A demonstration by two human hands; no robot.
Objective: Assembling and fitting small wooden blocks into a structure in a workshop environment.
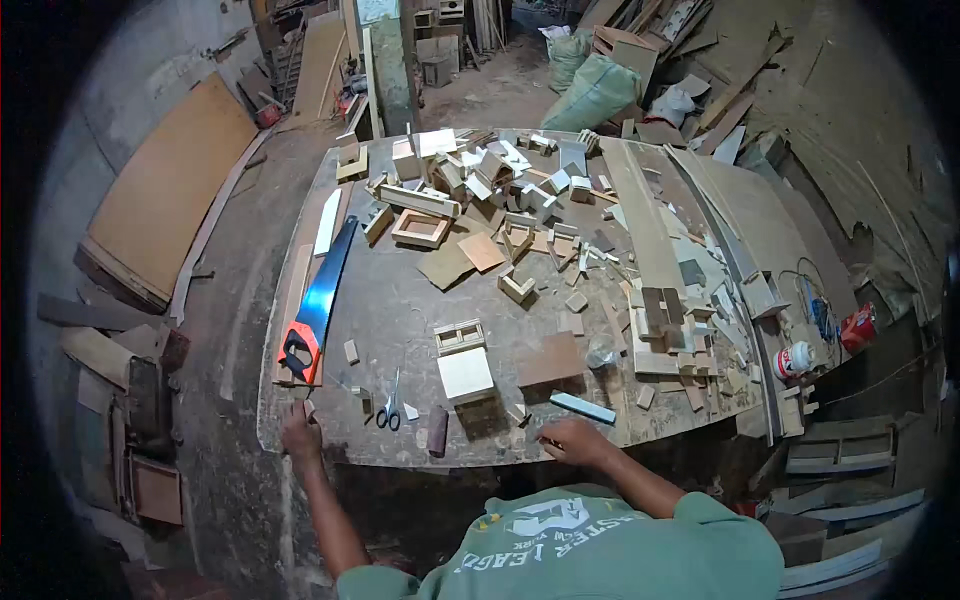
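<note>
My left hand point(302, 432) is at the table's near left corner, just below the handsaw point(318, 310) with its orange and black handle. Its fingers are closed, and a tiny pale bit shows at their tips. My right hand point(578, 441) rests at the near edge, fingers curled round something small and dark that I cannot make out. Just beyond it lies a pale blue bar point(583, 407). Between the hands are scissors point(389, 405), a dark reddish roll point(437, 431), a small white-topped wooden box point(466, 376) and an open wooden frame point(459, 337) behind it.
Many wood offcuts and little boxes point(490, 175) are heaped at the table's far side. A long board point(642, 215) runs along the right, near a stack of wood pieces point(665, 330). A white tub point(794, 360) and a red can point(858, 328) stand at the right.
</note>
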